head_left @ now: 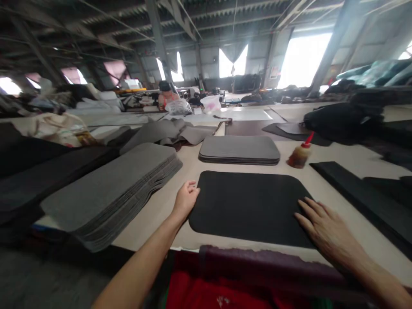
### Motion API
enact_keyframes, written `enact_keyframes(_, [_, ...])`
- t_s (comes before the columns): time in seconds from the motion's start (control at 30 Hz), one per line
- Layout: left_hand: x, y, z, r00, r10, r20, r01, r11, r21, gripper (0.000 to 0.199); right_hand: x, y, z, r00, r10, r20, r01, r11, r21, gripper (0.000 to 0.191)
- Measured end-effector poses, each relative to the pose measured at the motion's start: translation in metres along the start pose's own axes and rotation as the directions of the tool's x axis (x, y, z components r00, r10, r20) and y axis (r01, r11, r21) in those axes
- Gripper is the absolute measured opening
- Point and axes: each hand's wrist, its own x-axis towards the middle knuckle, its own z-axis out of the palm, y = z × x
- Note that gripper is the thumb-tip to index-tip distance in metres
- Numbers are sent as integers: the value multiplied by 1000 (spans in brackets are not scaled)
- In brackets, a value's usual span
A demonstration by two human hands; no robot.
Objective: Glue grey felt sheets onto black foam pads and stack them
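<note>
A black rounded-corner sheet [247,208] lies flat on the table in front of me. At its left edge is my left hand [186,198], fingers loosely curled and a little apart, the fingertips touching the edge. My right hand [322,223] rests palm down on the sheet's right side with its fingers spread. Just beyond the sheet sits a neat stack of grey rounded sheets [240,148]. A squeeze bottle [299,155] with a red nozzle and brownish contents stands to the right of that stack.
A tall fanned stack of long grey pieces [116,184] lies on the left. Dark strips [363,201] run along the right, below a black bundle [341,122]. Loose grey sheets [157,131] lie farther back. A person [165,95] is at the far tables.
</note>
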Motion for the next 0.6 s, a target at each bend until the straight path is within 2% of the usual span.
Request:
enact_keyframes(0.07, [1,-1,0,1000,-3,11,3,1000,-3,44,-5,9,10,998,-66,-15,66,998,-10,44])
enact_keyframes(0.17, [5,-4,0,1000,18,4,-18,999,39,43,-9,16,18,996,-68,-54,68,998,5,45])
enact_keyframes(0.37, [6,-9,3,986,145,-80,-121,959,258,39,-2,11,4,990,-135,-46,135,991,8,45])
enact_keyframes(0.47, [4,-8,5,979,188,-80,-150,928,341,38,1,6,-3,988,-145,-47,145,989,-4,44])
enact_keyframes(0.6, [2,-6,5,974,219,-58,-175,892,418,34,1,5,-2,986,-161,-49,158,986,-59,46])
